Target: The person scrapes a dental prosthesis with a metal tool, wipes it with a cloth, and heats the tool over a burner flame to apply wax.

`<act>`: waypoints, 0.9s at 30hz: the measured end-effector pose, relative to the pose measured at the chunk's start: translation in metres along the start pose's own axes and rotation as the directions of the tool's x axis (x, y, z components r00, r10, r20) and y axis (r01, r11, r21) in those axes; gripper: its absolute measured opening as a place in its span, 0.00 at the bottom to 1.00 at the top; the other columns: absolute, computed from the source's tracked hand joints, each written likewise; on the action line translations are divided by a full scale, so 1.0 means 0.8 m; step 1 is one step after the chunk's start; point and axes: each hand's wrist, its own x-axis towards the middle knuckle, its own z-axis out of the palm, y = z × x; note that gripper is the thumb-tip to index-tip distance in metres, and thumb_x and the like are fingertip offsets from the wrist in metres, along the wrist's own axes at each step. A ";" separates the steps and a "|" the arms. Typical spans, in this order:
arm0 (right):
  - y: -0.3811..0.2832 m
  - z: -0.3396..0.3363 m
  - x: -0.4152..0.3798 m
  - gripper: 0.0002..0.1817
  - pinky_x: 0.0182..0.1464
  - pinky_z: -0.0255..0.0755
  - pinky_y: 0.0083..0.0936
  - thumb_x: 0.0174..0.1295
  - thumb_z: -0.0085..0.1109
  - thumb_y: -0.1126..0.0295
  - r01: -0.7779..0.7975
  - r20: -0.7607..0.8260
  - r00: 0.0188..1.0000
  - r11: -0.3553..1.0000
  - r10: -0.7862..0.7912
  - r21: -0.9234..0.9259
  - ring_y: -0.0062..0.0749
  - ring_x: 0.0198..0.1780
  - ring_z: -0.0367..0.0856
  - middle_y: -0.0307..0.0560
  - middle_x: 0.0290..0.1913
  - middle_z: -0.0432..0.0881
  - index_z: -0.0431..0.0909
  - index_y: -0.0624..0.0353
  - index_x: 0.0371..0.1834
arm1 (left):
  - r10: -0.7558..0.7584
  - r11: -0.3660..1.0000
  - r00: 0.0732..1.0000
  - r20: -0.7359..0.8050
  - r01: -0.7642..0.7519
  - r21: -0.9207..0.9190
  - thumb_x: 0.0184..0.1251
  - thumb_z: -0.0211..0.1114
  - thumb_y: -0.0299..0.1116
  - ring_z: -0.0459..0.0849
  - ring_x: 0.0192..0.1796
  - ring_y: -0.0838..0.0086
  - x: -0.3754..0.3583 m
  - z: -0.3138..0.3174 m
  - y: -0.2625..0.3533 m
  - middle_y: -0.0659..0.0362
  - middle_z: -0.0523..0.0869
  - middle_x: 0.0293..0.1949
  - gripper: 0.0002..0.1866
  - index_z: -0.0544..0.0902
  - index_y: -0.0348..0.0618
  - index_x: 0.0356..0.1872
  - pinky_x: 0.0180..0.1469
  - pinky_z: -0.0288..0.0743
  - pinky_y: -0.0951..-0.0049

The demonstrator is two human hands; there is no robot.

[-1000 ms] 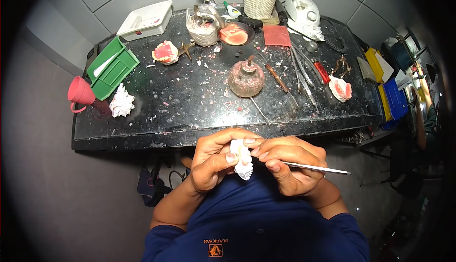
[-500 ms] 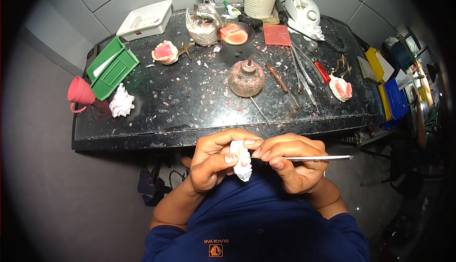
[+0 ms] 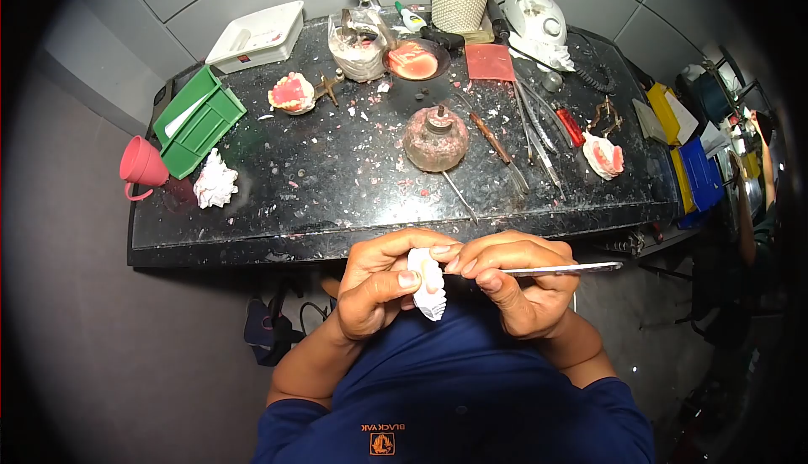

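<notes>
My left hand (image 3: pixel 370 285) is closed on a white plaster dental cast (image 3: pixel 430 302), thumb pressed on its near face and fingers behind. The cast's row of teeth faces right and down. In my right hand (image 3: pixel 526 287) is a slim metal dental carving tool (image 3: pixel 581 269), pinched between thumb and fingers. Its handle sticks out to the right, and its thin working end is right at the cast's tooth side. My right fingertips are close beside the cast. Both hands are in front of the black bench's near edge, above my lap.
On the black bench (image 3: pixel 320 203) stand a glass spirit burner (image 3: pixel 436 140), a wax knife (image 3: pixel 491 137), red wax sheet (image 3: pixel 490 61), and dental models with pink wax (image 3: pixel 292 93). A green tray (image 3: pixel 202 119) and pink cup (image 3: pixel 143 161) are at left. A person's arm (image 3: pixel 746 220) shows far right.
The carving tool's outer end has dipped and tilted slightly, with my right fingers shifting a little on it. My left hand and the cast stay nearly still. The other person's arm moved.
</notes>
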 end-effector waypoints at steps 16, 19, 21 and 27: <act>0.034 -0.021 0.003 0.17 0.55 0.86 0.49 0.75 0.62 0.62 0.140 -0.358 0.927 0.989 -0.111 0.055 0.43 0.43 0.88 0.59 0.39 0.84 0.73 0.68 0.45 | 0.185 0.983 0.982 0.022 -0.185 -0.003 0.71 0.59 0.38 0.87 0.37 0.71 0.013 0.010 -0.005 0.29 0.78 0.62 0.24 0.76 0.27 0.57 0.39 0.82 0.74; 0.038 -0.032 0.000 0.15 0.48 0.89 0.43 0.77 0.59 0.64 0.152 -0.388 0.912 0.988 -0.134 0.015 0.40 0.35 0.89 0.55 0.35 0.83 0.69 0.66 0.45 | 0.249 0.964 0.969 -0.005 -0.247 0.098 0.72 0.62 0.33 0.89 0.43 0.67 0.012 0.013 -0.007 0.29 0.75 0.67 0.18 0.75 0.31 0.56 0.46 0.84 0.70; 0.035 -0.034 -0.009 0.14 0.43 0.90 0.39 0.78 0.57 0.65 0.145 -0.342 0.935 0.979 -0.089 0.140 0.36 0.32 0.89 0.50 0.31 0.81 0.68 0.66 0.45 | 0.325 0.931 0.946 0.006 -0.321 0.172 0.73 0.62 0.31 0.89 0.44 0.68 0.013 0.018 -0.007 0.30 0.76 0.66 0.17 0.75 0.31 0.56 0.48 0.84 0.70; 0.005 -0.019 -0.002 0.10 0.52 0.87 0.39 0.71 0.65 0.74 0.193 -0.038 0.978 0.955 -0.206 -0.226 0.50 0.50 0.92 0.63 0.47 0.89 0.79 0.67 0.49 | 0.299 0.949 0.949 0.103 -0.306 0.072 0.74 0.59 0.20 0.82 0.61 0.69 0.010 0.012 -0.007 0.37 0.73 0.69 0.17 0.73 0.28 0.61 0.65 0.77 0.67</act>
